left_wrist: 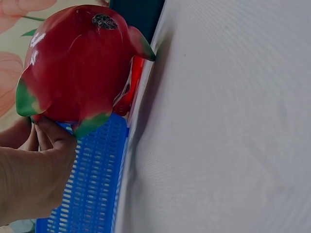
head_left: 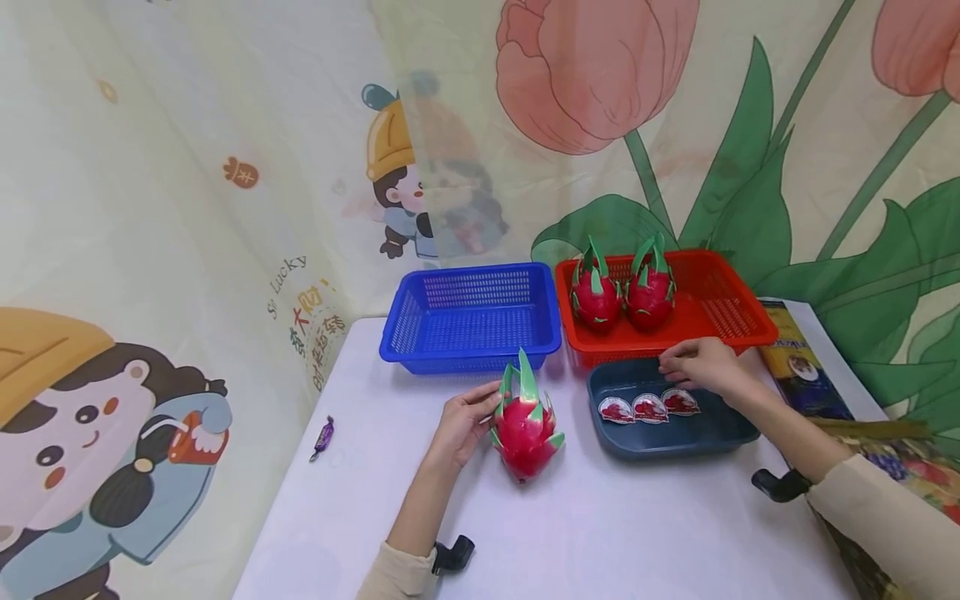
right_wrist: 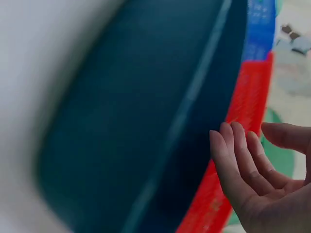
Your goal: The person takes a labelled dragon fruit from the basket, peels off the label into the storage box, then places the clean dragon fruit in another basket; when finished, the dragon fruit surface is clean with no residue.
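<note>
My left hand (head_left: 465,421) pinches a red dragon fruit (head_left: 525,437) by its green-tipped leaves, on the fruit's left side. In the left wrist view the dragon fruit (left_wrist: 80,68) shows its dark round base end, and the hand's thumb and fingers meet at the leaf tips. Over the far rim of a dark teal tray (head_left: 705,432) hovers my right hand (head_left: 705,367). Its fingers are loosely bent and the thumb stands apart, with nothing between them in the right wrist view. Three round-topped stickers (head_left: 649,408) with red fruit pictures lie in a row in the tray.
Behind the tray stands a red basket (head_left: 712,321) with two more dragon fruits (head_left: 650,292) at its left end. A blue basket (head_left: 487,329) sits to its left. A purple wrapped candy (head_left: 322,437) lies far left, and a printed packet (head_left: 802,367) at right.
</note>
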Available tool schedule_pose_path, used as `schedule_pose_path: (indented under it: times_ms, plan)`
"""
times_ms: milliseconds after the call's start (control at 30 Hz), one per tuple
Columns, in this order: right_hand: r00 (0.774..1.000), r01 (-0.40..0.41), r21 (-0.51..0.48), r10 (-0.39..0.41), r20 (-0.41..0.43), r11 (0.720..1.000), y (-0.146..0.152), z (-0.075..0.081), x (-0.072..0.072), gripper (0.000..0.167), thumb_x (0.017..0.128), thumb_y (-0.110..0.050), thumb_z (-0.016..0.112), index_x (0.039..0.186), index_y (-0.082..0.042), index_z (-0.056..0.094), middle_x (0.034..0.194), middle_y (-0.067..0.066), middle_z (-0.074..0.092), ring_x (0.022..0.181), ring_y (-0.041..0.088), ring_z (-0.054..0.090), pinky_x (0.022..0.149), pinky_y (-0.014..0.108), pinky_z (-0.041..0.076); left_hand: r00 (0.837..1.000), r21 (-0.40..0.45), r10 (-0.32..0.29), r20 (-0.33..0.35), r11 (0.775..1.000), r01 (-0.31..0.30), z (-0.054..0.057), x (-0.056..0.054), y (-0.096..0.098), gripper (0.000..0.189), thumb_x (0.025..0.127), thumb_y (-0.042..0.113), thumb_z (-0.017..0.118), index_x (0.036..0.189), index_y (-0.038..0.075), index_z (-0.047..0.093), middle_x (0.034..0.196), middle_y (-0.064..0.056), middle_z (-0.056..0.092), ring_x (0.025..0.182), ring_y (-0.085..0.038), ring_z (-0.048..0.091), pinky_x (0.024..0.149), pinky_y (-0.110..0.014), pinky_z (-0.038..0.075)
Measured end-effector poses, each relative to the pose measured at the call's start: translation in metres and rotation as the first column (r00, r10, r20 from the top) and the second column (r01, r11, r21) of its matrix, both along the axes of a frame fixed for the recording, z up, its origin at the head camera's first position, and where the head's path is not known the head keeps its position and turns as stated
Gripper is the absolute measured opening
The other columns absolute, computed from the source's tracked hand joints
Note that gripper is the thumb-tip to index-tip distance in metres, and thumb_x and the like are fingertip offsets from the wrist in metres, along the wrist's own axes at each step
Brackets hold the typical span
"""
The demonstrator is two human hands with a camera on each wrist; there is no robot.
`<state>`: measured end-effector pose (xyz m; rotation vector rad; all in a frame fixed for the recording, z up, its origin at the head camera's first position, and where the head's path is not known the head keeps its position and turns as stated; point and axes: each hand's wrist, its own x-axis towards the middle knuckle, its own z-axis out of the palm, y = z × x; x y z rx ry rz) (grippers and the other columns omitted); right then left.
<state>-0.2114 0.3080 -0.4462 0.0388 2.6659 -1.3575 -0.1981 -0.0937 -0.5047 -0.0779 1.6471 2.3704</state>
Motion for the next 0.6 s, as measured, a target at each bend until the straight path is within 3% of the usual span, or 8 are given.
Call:
schedule_pose_path:
  times_ms: [300,600]
  plan:
    - [0.983,-0.168,-0.180,0.179,0.049,0.969,-0.054,0.023,-0.010,0.041,0.104,-0.018,0.066,0.132,0.011,0.061,0.119,0.027,0.073,0.107,0.039,0.074,0.089,0.043,0.062,1.000,0.016,-0.014,0.003,1.000,0.014,0.000,0.000,-0.001,0.041,0.099,-0.002,0.065,0.138,-0.013,0.059,0.101,-0.004,0.077,0.091,-0.012,0.070,0.073,-0.022,0.058]
    - [0.970,-0.201,-0.314,0.234,0.071,0.928,-0.099,0.020,-0.024,0.042,0.102,-0.017,0.068,0.134,0.008,0.062,0.121,0.025,0.073,0.110,0.039,0.073,0.097,0.054,0.057,1.000,0.022,-0.003,0.013,1.000,0.003,0.002,0.000,-0.001,0.036,0.098,-0.001,0.067,0.133,-0.009,0.065,0.102,-0.004,0.077,0.091,-0.013,0.070,0.073,-0.022,0.058]
